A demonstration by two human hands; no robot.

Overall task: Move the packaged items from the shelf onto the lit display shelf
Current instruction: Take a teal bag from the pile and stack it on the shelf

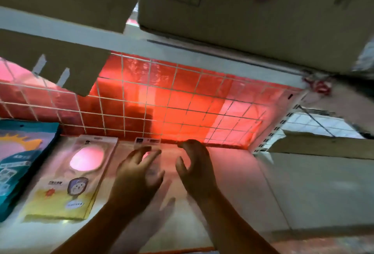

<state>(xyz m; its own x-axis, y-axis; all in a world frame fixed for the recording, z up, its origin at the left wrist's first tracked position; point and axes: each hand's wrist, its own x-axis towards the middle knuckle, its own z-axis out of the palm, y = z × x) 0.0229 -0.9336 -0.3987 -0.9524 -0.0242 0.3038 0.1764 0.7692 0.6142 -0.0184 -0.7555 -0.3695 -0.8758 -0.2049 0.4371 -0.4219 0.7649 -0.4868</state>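
Two hands: my left hand (137, 174) and right hand (196, 164), centre of frame, hover over a clear packet (149, 146).
Fingers: left spread wide, right loosely curled; neither pinches anything.
Clear packet: flat on the lit shelf (232, 183), its top against the red-glowing wire grid (162, 102); blurred.
Done: yellow packet (66, 181) and teal packet (18, 162) already lie lower left.
Left: bare shelf on the right; I judge more packets are needed. Source shelf not in view.
Above: cardboard boxes (242, 10).
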